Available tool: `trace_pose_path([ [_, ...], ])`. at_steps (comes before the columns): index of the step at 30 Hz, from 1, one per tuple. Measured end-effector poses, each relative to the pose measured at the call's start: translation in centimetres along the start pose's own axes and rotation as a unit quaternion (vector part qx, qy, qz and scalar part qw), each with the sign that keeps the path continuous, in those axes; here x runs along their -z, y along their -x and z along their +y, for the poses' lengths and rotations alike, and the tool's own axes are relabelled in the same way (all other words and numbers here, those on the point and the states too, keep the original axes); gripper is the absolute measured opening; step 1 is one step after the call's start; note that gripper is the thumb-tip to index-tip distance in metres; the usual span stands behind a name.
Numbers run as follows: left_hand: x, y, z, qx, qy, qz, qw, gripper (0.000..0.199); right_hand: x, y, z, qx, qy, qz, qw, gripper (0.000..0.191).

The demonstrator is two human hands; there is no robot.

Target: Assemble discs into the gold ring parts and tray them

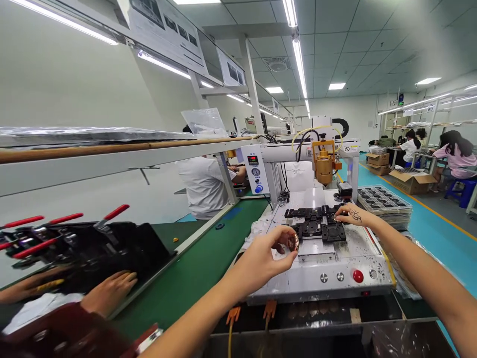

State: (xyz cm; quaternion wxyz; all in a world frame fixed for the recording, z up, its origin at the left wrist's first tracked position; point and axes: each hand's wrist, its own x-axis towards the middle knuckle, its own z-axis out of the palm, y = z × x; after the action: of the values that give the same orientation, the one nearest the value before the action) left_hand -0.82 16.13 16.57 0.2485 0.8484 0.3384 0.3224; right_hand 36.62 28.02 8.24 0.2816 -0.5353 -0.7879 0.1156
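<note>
My left hand (274, 251) pinches a small shiny copper-coloured ring stack (294, 242) between thumb and fingers, in front of a white bench machine (316, 267). Black fixture blocks (313, 228) lie on the machine's bed. My right hand (348, 215) is at the right end of these blocks, fingertips down and close together on a block; what they hold, if anything, is too small to make out. A brass-coloured machine head (324, 166) hangs above and behind the blocks.
Stacked clear trays (385, 201) of black parts stand right of the machine. A green bench strip (197, 268) runs along its left. Another person's hands (110, 293) are at a black fixture with red-handled clamps (115, 212). People sit farther back.
</note>
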Motion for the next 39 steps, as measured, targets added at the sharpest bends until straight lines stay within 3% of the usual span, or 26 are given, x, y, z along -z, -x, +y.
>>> trace_pose_path([
  [3, -1.5, 0.7, 0.3, -0.013, 0.023, 0.019, 0.999, 0.026, -0.3, 0.4, -0.7, -0.015, 0.017, 0.056, 0.998, 0.027],
  [6, -3.4, 2.2, 0.1, -0.008, 0.034, 0.03, 0.999, 0.028, -0.5, 3.1, -1.8, -0.037, 0.022, 0.144, 0.989, 0.031],
  [9, -4.8, 5.1, -1.4, 0.02, 0.037, 0.049, 0.998, 0.03, -0.9, 9.2, -3.3, -0.065, 0.024, 0.227, 0.971, 0.036],
  [13, -6.9, 9.4, -4.4, 0.072, 0.064, 0.062, 0.993, 0.031, -2.6, 18.9, -4.8, -0.105, 0.042, 0.293, 0.949, 0.035],
  [16, -10.1, 10.7, -6.0, 0.077, 0.112, 0.012, 0.991, 0.028, -4.6, 22.8, -5.1, -0.131, 0.081, 0.336, 0.929, 0.041],
  [19, -14.7, 10.2, -7.2, 0.045, 0.108, -0.091, 0.989, 0.028, -6.7, 23.5, -6.0, -0.134, 0.094, 0.37, 0.914, 0.038],
  [21, -17.5, 9.7, -8.2, 0.021, 0.061, -0.128, 0.99, 0.028, -8.2, 23.5, -7.5, -0.109, 0.072, 0.382, 0.915, 0.028],
  [24, -20.0, 10.0, -9.5, 0.009, 0.019, -0.128, 0.992, 0.029, -11.1, 24.1, -10.2, -0.057, 0.014, 0.31, 0.949, 0.013],
  [27, -20.6, 11.8, -10.4, -0.018, 0.019, -0.135, 0.991, 0.035, -14.2, 24.9, -11.6, -0.017, -0.023, 0.183, 0.983, 0.014],
  [29, -20.6, 13.0, -10.5, -0.041, 0.015, -0.138, 0.989, 0.038, -15.9, 24.9, -11.5, -0.003, -0.028, 0.134, 0.991, 0.017],
  [35, -20.6, 13.9, -10.3, -0.044, 0.014, -0.127, 0.991, 0.044, -18.8, 23.8, -9.4, 0.035, 0.023, 0.081, 0.996, 0.024],
  [39, -20.6, 13.3, -10.3, -0.035, 0.02, -0.132, 0.99, 0.045, -20.4, 24.6, -7.8, 0.079, 0.054, 0.096, 0.991, 0.026],
])
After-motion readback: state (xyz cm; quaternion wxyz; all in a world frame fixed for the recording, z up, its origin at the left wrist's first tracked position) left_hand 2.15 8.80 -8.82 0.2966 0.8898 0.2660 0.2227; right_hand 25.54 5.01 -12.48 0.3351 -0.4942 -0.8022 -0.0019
